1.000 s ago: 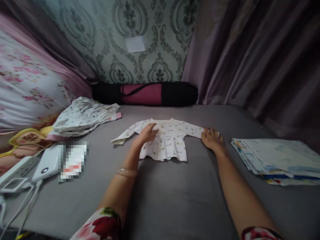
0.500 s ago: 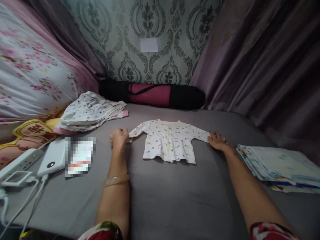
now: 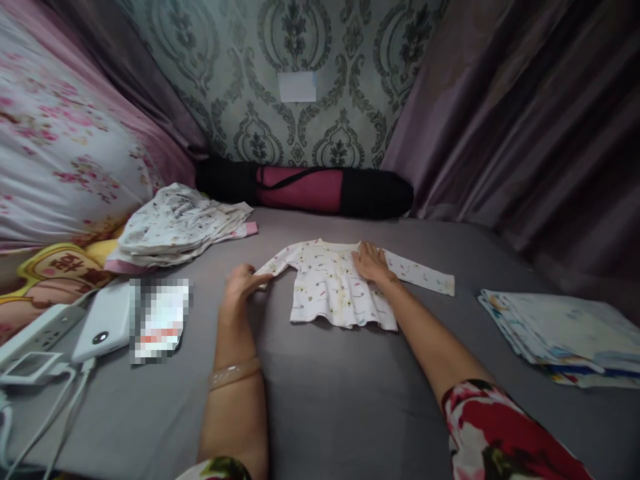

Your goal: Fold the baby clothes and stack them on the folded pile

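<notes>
A small white baby shirt (image 3: 327,287) with a scattered print lies spread out on the grey bed sheet, front up, with both sleeves stretched to the sides. At the end of its left sleeve is my left hand (image 3: 241,285), fingers curled and thumb lying across the cuff, which it grips. My right hand (image 3: 373,263) rests flat on the shirt's right shoulder beside the collar, fingers extended and holding nothing. The right sleeve lies loose beyond it.
A pile of baby clothes (image 3: 183,223) is at the back left. Folded cloths (image 3: 565,333) lie at the right. A power bank (image 3: 110,320), cables and a power strip (image 3: 43,337) sit at the left. A black-and-maroon long bag (image 3: 305,189) lies against the wall.
My right hand has left the right cuff and moved inward to the shirt's shoulder. The right sleeve now extends straighter outward. My left hand stays at the left cuff.
</notes>
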Available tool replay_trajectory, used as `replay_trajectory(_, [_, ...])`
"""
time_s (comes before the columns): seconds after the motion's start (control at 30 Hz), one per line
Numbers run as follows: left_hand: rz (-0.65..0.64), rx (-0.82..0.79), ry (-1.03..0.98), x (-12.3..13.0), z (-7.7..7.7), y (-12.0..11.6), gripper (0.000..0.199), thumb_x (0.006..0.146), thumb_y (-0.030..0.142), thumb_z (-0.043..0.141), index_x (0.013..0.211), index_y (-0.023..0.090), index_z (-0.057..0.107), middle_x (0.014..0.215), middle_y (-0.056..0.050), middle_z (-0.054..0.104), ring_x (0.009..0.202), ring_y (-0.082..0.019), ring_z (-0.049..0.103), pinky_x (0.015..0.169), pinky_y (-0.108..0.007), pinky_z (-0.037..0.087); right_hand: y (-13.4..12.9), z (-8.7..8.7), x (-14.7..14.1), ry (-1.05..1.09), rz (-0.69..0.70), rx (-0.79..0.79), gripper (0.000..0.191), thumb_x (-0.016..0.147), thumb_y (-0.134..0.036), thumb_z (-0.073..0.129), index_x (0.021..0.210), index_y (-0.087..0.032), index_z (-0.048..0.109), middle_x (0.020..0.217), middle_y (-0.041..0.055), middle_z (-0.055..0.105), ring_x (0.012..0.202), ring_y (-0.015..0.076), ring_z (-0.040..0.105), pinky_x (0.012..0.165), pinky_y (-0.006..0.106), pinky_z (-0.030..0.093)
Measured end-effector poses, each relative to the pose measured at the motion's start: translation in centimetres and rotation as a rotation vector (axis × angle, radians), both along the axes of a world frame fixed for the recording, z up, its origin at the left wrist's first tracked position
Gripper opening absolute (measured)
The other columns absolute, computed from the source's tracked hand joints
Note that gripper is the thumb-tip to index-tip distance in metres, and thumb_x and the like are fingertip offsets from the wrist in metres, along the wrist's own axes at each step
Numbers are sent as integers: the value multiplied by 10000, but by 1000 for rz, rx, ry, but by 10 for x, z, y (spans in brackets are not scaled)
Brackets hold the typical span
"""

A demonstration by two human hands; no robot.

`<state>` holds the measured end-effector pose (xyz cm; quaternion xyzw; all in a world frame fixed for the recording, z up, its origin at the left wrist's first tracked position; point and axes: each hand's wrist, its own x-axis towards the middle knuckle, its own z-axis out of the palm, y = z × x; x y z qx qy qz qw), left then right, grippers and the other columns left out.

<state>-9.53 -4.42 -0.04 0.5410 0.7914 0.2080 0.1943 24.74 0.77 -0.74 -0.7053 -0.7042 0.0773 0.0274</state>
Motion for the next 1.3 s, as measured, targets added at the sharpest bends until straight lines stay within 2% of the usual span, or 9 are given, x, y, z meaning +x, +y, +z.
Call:
replay_trajectory(0.2, [17, -229, -109, 6, 22, -7, 354, 638, 414, 737, 883, 201, 595, 713, -8, 642, 670, -186, 617, 507, -229, 386, 8, -16, 3, -37, -39, 20, 672, 1005, -448, 142, 1531, -37, 222, 1609, 164, 192, 1486, 266, 142, 1194, 482, 78])
replay_trajectory(0.3, [42, -273, -145, 9, 23, -8, 301, 675, 361, 718, 897, 202, 593, 652, 7, 617, 603, -171, 593, 493, -229, 365, 10, -11, 4, -26, -36, -16, 669, 1004, -447, 167, 1528, -36, 227, 1610, 167, 192, 1484, 277, 148, 1191, 491, 101])
replay_trajectory(0.4, [40, -276, -132, 11, 22, -7, 220, 717, 344, 688, 869, 197, 630, 656, -16, 628, 630, -185, 605, 526, -242, 379, 13, 0, -2, -25, -49, -33, 630, 993, -412, 250, 1492, -31, 304, 1574, 196, 274, 1458, 300, 223, 1172, 511, 161])
replay_trajectory(0.53, [126, -77, -19, 13, 28, -7, 199, 772, 299, 618, 936, 214, 692, 817, -82, 699, 810, -245, 650, 657, -288, 440, 11, 13, -25, -49, 4, 135, 529, 954, -295, 368, 1422, -52, 408, 1502, 211, 386, 1397, 310, 328, 1136, 498, 229])
replay_trajectory(0.63, [158, 125, -29, 15, 31, -4, 311, 801, 176, 511, 1044, 210, 703, 865, -86, 714, 888, -242, 662, 759, -303, 466, 7, 18, -50, 23, 100, 226, 494, 951, -253, 361, 1410, -84, 425, 1470, 180, 443, 1363, 285, 377, 1131, 457, 243])
replay_trajectory(0.83, [-3, 493, -128, 18, 23, 8, 439, 713, 35, 392, 978, 158, 719, 1139, -86, 686, 1104, -191, 610, 996, -283, 438, 13, 14, -99, 165, 290, 174, 479, 954, -200, 316, 1409, -130, 446, 1472, 132, 461, 1356, 232, 385, 1128, 376, 255])
replay_trajectory(1.0, [34, 580, -308, 14, 19, 16, 391, 755, 107, 399, 991, 139, 710, 1240, -81, 652, 1189, -180, 570, 1041, -276, 418, 21, 8, -128, 204, 380, 110, 450, 991, -215, 260, 1371, -130, 486, 1435, 125, 497, 1350, 204, 387, 1134, 355, 236])
replay_trajectory(1.17, [234, 580, -413, 3, 7, 25, 358, 859, 277, 428, 988, 118, 721, 1020, -64, 729, 1012, -213, 652, 938, -299, 491, 21, -1, -147, 200, 349, 34, 530, 1020, -347, 220, 1452, -97, 397, 1554, 151, 341, 1442, 245, 261, 1169, 407, 163])
replay_trajectory(1.3, [252, 500, -289, -4, -6, 28, 412, 768, 107, 442, 1083, 96, 708, 1115, -92, 715, 1065, -209, 646, 976, -286, 470, 16, -5, -151, 189, 320, 16, 607, 1015, -436, 201, 1515, -107, 303, 1610, 142, 214, 1488, 259, 129, 1190, 445, 57])
